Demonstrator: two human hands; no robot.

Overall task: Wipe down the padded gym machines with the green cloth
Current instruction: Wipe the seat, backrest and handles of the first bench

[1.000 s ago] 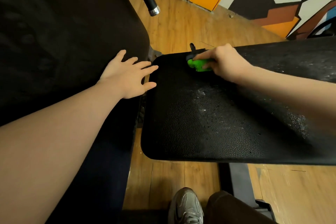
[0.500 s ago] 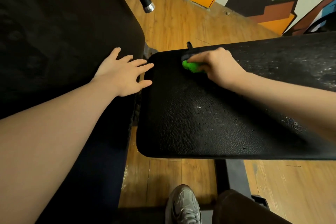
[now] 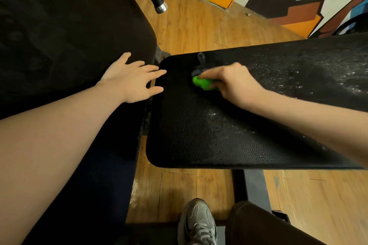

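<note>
Bright green cloth (image 3: 204, 83), bunched into a small wad, sits on the black textured padded bench (image 3: 199, 135) near its far left corner, w/ a grey bit poking out at the wad's far edge. Right hand (image 3: 237, 83) curls over it, fingers gripping the wad & pressing it to the pad. Pad surface shows whitish specks & streaks to the right. Left hand (image 3: 131, 81) is spread flat, fingers splayed, resting on the edge of the larger black upholstered pad (image 3: 69, 36) at left, fingertips reaching across the gap toward the bench. Grey sneaker (image 3: 197, 223) on the wood floor (image 3: 189, 24) below.
</note>
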